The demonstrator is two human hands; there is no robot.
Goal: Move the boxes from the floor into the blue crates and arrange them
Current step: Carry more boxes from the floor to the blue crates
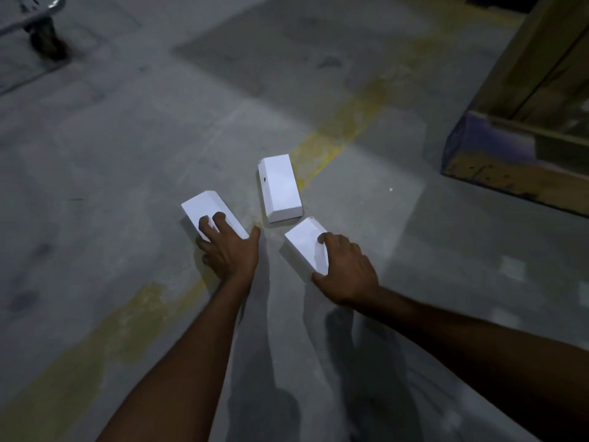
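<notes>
Three small white boxes lie on the grey concrete floor. My left hand [228,247] lies over the near end of the left box [205,208], fingers curled onto its top and thumb spread out to the right. My right hand [345,269] grips the right box [302,242], fingers over its top and far side, thumb at its near corner. The third box [279,188] lies untouched just beyond, between the two hands. No blue crate is in view.
A wooden pallet [510,167] with a blue-painted block and a cardboard load stands at the right. A cart's wheel [47,43] shows at the top left. A worn yellow line [338,129] crosses the floor diagonally.
</notes>
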